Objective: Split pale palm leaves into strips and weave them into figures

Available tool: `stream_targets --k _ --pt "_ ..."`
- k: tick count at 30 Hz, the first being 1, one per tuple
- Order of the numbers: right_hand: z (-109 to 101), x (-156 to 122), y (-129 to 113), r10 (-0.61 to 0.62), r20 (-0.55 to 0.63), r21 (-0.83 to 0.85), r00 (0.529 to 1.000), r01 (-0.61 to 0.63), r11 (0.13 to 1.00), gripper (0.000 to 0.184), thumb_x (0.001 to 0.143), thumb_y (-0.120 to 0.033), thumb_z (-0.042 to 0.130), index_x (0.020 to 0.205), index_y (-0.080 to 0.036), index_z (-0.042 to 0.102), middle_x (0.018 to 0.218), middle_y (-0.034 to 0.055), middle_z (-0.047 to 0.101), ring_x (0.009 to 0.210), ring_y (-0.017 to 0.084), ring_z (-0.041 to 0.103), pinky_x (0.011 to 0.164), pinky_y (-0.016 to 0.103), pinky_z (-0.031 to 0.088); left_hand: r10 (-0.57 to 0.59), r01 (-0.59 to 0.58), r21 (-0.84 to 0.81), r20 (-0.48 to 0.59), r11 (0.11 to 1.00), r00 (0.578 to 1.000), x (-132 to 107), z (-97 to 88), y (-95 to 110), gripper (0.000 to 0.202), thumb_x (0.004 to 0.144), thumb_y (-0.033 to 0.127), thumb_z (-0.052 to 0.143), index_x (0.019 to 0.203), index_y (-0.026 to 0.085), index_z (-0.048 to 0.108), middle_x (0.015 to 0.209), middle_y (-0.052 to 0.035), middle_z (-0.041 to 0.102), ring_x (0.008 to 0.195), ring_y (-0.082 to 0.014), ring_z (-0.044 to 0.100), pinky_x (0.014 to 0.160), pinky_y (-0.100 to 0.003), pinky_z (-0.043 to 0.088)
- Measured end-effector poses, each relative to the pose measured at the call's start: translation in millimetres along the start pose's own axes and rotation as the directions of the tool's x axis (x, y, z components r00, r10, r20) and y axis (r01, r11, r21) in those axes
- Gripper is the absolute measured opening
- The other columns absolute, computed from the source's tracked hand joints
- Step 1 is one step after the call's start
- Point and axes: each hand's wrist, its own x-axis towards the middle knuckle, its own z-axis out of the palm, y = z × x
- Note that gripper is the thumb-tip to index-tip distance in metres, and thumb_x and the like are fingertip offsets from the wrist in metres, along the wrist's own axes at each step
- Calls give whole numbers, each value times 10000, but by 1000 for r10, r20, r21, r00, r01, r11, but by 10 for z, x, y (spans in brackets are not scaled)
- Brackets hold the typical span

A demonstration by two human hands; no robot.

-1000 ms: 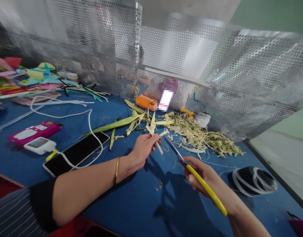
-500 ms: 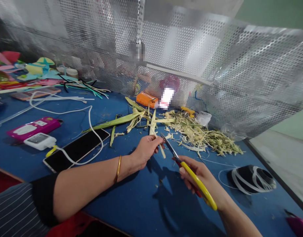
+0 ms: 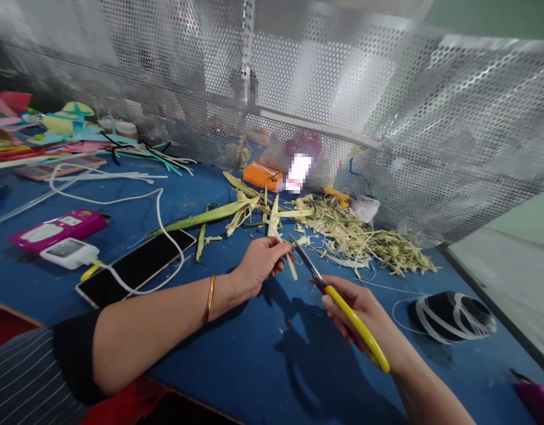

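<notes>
My left hand (image 3: 263, 264) is closed in a pinch on a narrow, pale yellow-green leaf strip (image 3: 292, 267). One end of the strip sticks out below the fingertips. Wrapped round a pair of scissors (image 3: 352, 319) with a yellow handle is my right hand (image 3: 367, 304). The metal blades look nearly together, with their tips beside the left fingertips and the strip; whether they touch it I cannot tell. Just beyond the left hand lie a pale leaf piece (image 3: 274, 217) and a long green leaf (image 3: 209, 216). A heap of shredded leaf (image 3: 342, 230) spreads farther right.
Left on the blue table are a black phone (image 3: 136, 268), a white cable (image 3: 159, 203), a white device (image 3: 69, 252) and a magenta pack (image 3: 54, 230). A thread spool (image 3: 451, 317) lies right. Behind stand an orange packet (image 3: 261, 176) and perforated metal mesh (image 3: 316, 77).
The view has shifted very slightly. Both hands keep nearly the same pose, with the strip and scissors still held. Less of the scissors' red inner handle shows below my right hand.
</notes>
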Motion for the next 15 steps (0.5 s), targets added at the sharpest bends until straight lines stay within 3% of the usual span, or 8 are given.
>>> stream_targets --k 6,15 --pt "20 20 64 -141 36 -76 989 144 987 575 755 -599 652 1114 -157 570 593 -78 389 455 60 356 392 180 303 47 -47 11 -7 999 999 11 0 4 176 751 300 578 642 162 585 618 -13 573 469 -70 425 434 -225 282" --pt "47 9 81 -145 58 -67 988 149 987 543 813 -596 601 1150 -175 541 646 -67 399 452 52 338 384 175 297 34 -34 -12 17 999 999 26 4 -37 132 748 287 562 692 171 587 627 -8 570 484 -79 426 445 -242 270"
